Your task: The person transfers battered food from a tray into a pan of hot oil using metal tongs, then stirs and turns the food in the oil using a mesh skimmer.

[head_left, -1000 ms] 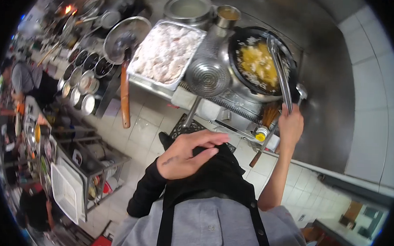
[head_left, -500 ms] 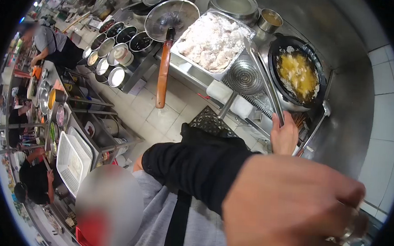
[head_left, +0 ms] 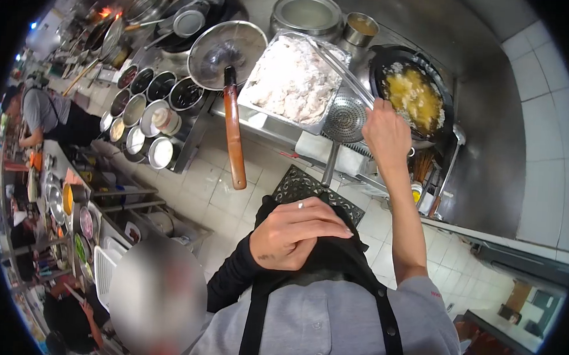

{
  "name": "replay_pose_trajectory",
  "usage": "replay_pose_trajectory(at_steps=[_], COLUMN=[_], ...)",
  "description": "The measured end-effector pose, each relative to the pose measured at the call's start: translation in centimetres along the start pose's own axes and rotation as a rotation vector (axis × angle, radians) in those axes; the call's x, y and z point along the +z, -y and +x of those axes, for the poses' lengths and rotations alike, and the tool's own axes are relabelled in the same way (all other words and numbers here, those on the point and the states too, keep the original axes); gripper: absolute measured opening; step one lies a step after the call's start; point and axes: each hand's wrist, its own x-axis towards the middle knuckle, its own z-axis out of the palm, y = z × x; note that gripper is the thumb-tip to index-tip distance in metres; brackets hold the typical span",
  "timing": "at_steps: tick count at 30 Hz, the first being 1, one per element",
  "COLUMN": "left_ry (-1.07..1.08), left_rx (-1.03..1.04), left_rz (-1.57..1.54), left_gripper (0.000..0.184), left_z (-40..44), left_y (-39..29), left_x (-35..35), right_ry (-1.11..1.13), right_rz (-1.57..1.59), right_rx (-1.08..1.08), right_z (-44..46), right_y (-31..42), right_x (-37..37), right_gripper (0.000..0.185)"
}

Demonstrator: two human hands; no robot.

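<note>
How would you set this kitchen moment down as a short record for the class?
Right hand: grips metal tongs, which extend over the tray
Left hand: before the black apron, nothing visible in it
Tray contents: white-coated pieces, heaped
Black pan: bubbly yellow contents
Perforated strainer: between tray and pan, handle towards the person

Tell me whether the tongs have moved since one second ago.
Yes: judged against the wok, the tongs in the right hand have swung left, from over it to over the tray of white-coated pieces.
</note>
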Motion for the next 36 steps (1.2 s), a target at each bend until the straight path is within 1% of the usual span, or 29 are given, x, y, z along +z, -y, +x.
replay_pose_trajectory(at_steps=[3,4,6,8,9,12,14,15,17,19,22,25,26,29,31,33,35,36], left_ry=[0.011,-0.003,-0.055,-0.101,-0.152,-0.279,-0.325,-0.311,-0.371,-0.391,-0.459,-0.458,-0.461,-0.485,-0.477,-0.472,-0.409,-0.377], left_rx=[-0.118,-0.159,-0.268,-0.349,-0.399,-0.552,-0.653,-0.644,-0.651,-0.629,-0.639,-0.641,-0.643,-0.688,-0.696,-0.718,-0.703,-0.696], left_rz=[0.02,0.031,0.079,0.172,0.158,0.109,0.053,0.065,0.035,0.137,0.036,0.05,0.053,0.049,0.037,0.028,0.035,0.037], left_gripper=[0.052,0.049,0.043,0.04,0.038,0.035,0.035,0.037,0.041,0.048,0.049,0.049,0.049,0.049,0.049,0.048,0.048,0.049], left_z=[-0.8,-1.0,-1.6,-2.6,-3.2,-4.8,-5.2,-5.2,-4.9,-5.9,-6.5,-5.7,-5.7,-5.2,-4.8,-4.3,-3.8,-3.5], left_y=[0.6,1.0,1.8,3.8,4.9,7.1,7.5,7.9,9.1,12.1,13.4,13.1,12.9,12.9,12.7,12.3,12.1,12.1], left_x=[-1.3,-1.6,-2.0,-2.9,-3.2,-4.0,-4.5,-4.9,-5.3,-6.7,-7.3,-5.6,-4.9,-2.3,-0.6,1.5,3.3,4.1], right_ry=[-0.033,-0.046,-0.057,-0.074,-0.083,0.0,0.027,0.043,0.054,0.073,0.046,-0.061,-0.098,-0.096,-0.114,-0.134,-0.094,-0.05], right_rz=[0.043,0.053,0.075,0.086,0.076,-0.02,-0.1,-0.131,-0.194,-0.218,-0.216,-0.145,-0.111,-0.06,0.077,0.261,0.376,0.378], right_rx=[0.081,0.126,0.23,0.302,0.346,0.536,0.599,0.626,0.66,0.627,0.643,0.671,0.674,0.677,0.651,0.583,0.592,0.592], right_z=[-1.3,-2.2,-4.0,-5.7,-6.5,-8.6,-9.8,-10.2,-11.0,-10.9,-10.2,-10.6,-11.0,-13.2,-15.8,-19.3,-22.9,-24.6], right_y=[-0.3,-0.9,-2.5,-4.4,-5.6,-10.3,-14.0,-15.7,-20.0,-24.6,-29.8,-30.5,-29.6,-26.9,-25.0,-24.1,-22.4,-21.8], right_x=[-2.0,-2.9,-4.6,-5.7,-6.1,-6.1,-5.2,-4.8,-2.6,0.1,5.1,4.3,3.1,-0.5,-1.5,0.1,2.2,4.0], right_gripper=[0.023,0.023,0.022,0.021,0.02,0.02,0.02,0.021,0.022,0.022,0.023,0.024,0.025,0.027,0.028,0.029,0.031,0.031])
